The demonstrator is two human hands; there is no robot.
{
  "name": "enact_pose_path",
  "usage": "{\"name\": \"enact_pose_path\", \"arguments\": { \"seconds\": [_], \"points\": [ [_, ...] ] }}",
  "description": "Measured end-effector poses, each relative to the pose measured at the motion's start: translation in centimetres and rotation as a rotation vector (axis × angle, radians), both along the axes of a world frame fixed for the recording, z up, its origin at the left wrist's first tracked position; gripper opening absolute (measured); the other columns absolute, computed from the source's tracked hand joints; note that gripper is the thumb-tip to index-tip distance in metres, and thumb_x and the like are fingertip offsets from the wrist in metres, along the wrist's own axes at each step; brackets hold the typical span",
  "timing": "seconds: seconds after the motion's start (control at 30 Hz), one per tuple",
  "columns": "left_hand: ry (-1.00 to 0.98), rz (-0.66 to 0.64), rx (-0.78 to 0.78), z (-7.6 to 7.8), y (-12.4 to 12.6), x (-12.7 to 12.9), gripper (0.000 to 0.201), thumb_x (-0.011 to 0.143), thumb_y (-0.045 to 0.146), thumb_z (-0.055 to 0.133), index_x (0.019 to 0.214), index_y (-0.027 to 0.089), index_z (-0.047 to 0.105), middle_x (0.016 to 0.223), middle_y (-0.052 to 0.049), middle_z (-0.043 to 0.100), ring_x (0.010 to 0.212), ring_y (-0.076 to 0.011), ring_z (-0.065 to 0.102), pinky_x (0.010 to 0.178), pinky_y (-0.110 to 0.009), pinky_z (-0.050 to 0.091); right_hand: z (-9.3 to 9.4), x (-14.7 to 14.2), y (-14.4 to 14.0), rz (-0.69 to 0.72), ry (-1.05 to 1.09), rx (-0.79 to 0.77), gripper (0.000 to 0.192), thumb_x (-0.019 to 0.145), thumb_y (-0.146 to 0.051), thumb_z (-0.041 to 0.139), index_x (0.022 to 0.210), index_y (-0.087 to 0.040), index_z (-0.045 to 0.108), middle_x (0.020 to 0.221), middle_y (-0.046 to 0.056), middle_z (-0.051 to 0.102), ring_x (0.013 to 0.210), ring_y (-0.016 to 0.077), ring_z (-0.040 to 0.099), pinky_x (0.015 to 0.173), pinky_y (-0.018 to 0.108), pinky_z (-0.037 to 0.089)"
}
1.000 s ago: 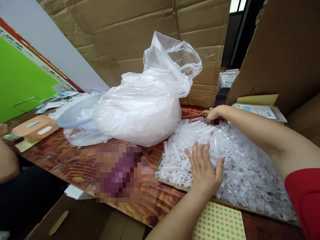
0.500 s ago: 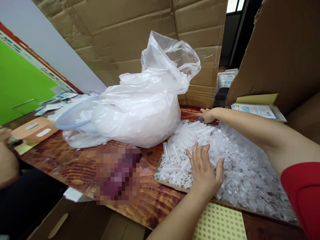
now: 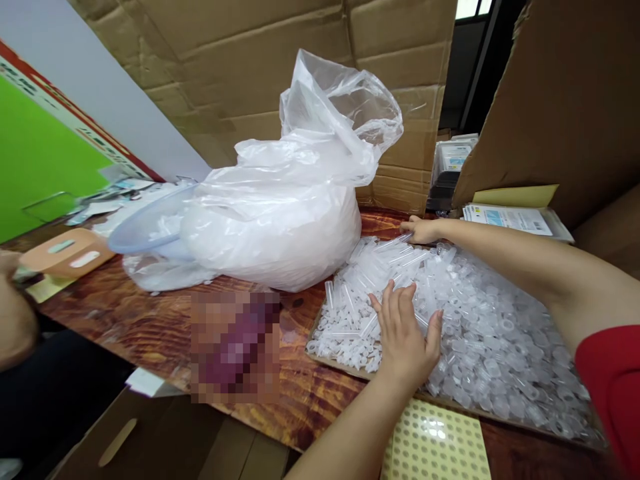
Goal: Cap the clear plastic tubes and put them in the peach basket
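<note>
at the bottom of the frame, a yellow sheet (image 3: 435, 443) of printed dots lies on the wooden table (image 3: 305, 413) against the near edge of a shallow cardboard tray (image 3: 343, 368), perhaps to be within easy reach. just above it, the left hand (image 3: 407, 337) is spread palm down over the tray, its fingers fanned and gripping nothing visible; it may be resting there for balance during the stretch. the low rim seems meant to corral the loose stuff: small white pieces (image 3: 345, 347) at the near left corner, clear caps (image 3: 505, 373) heaped to the right, and clear tubes (image 3: 373, 270) lying across the far left part. left of the tray sits a purple object (image 3: 240, 350), too blurred out to name. at the tray's far edge, right of centre, the right hand (image 3: 423, 230) reaches with bent fingers beside a tube — whether it grasps that tube i cannot tell. behind, a bulging plastic bag (image 3: 280, 230) stands beside a blue basin (image 3: 125, 233), its top gaping, likely for access. cardboard panels (image 3: 225, 80) rise behind, apparently as a screen.
</note>
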State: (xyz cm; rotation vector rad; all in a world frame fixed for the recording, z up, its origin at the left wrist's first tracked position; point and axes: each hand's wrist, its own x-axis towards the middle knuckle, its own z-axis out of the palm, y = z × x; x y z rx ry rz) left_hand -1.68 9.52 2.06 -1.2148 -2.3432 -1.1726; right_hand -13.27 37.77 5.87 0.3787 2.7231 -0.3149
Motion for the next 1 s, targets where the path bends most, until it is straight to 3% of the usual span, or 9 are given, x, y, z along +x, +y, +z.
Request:
{"name": "enact_pose_path", "arguments": {
  "seconds": [0.23,0.47,0.6,0.73,0.8,0.87,0.93,1.0],
  "points": [
    [-0.020,-0.012,-0.006,0.1,0.0,-0.1,0.045,0.100,0.029,0.060,0.140,0.015,0.044,0.138,-0.019,0.064,0.149,-0.0395,0.047,0.125,-0.076,0.024,-0.2,-0.8,-0.5,-0.002,0.025,0.011,0.031,0.100,-0.036,0.071,0.125,-0.017,0.066,0.132,0.010,0.063,0.111,0.0235,0.063,0.097,0.042,0.055],
    [-0.035,-0.022,-0.006,0.3,0.0,-0.1,0.043,0.100,0.030,0.059,0.139,0.016,0.046,0.137,-0.017,0.065,0.149,-0.0390,0.047,0.126,-0.076,0.022,0.6,-0.5,-1.7,-0.109,0.024,-0.072,0.025,0.103,-0.036,0.067,0.116,-0.015,0.069,0.103,0.005,0.070,0.084,0.0163,0.067,0.079,0.033,0.058],
    [-0.036,-0.028,0.016,0.3,0.0,-0.1,0.041,0.100,0.029,0.059,0.137,0.017,0.048,0.134,-0.016,0.067,0.148,-0.0388,0.048,0.125,-0.077,0.022,2.8,0.6,-2.2,-0.206,0.076,-0.113,0.024,0.097,-0.023,0.068,0.119,-0.015,0.068,0.086,0.003,0.067,0.063,0.0142,0.059,0.060,0.026,0.050],
    [-0.047,-0.003,0.062,0.3,-0.2,-0.3,0.044,0.101,0.031,0.058,0.141,0.016,0.046,0.139,-0.019,0.063,0.150,-0.0381,0.046,0.126,-0.074,0.022,6.6,2.8,-3.1,-0.214,0.183,-0.138,0.027,0.090,-0.009,0.060,0.115,-0.016,0.067,0.088,0.004,0.065,0.069,0.0152,0.058,0.059,0.024,0.044],
    [-0.056,0.013,0.110,0.5,-0.4,-0.5,0.052,0.102,0.035,0.057,0.148,0.016,0.039,0.146,-0.021,0.057,0.152,-0.0377,0.042,0.127,-0.073,0.021,8.4,4.9,-3.9,-0.163,0.228,-0.162,0.024,0.089,-0.009,0.058,0.109,-0.018,0.068,0.099,0.005,0.066,0.082,0.0167,0.062,0.067,0.023,0.046],
    [-0.051,0.020,0.174,0.7,-0.6,-0.8,0.063,0.103,0.042,0.056,0.155,0.018,0.031,0.152,-0.023,0.049,0.156,-0.0379,0.037,0.128,-0.072,0.018,9.6,7.6,-4.8,-0.023,0.253,-0.188,0.019,0.088,-0.010,0.060,0.102,-0.020,0.069,0.109,0.005,0.065,0.095,0.0186,0.064,0.079,0.024,0.049],
    [-0.031,0.004,0.221,0.9,-0.7,-0.9,0.072,0.102,0.050,0.055,0.160,0.019,0.024,0.157,-0.024,0.043,0.159,-0.0389,0.032,0.128,-0.073,0.016,9.9,10.7,-6.1,0.193,0.252,-0.156,0.018,0.087,-0.010,0.060,0.100,-0.020,0.068,0.113,0.006,0.063,0.097,0.0195,0.065,0.083,0.027,0.049],
    [-0.016,-0.036,0.210,1.0,-0.8,-0.8,0.081,0.101,0.058,0.056,0.163,0.021,0.020,0.160,-0.024,0.040,0.161,-0.0402,0.027,0.127,-0.074,0.016,9.3,13.4,-7.6,0.333,0.218,-0.047,0.021,0.087,-0.008,0.057,0.101,-0.020,0.067,0.113,0.008,0.061,0.090,0.0196,0.065,0.077,0.029,0.048]
  ]
}}
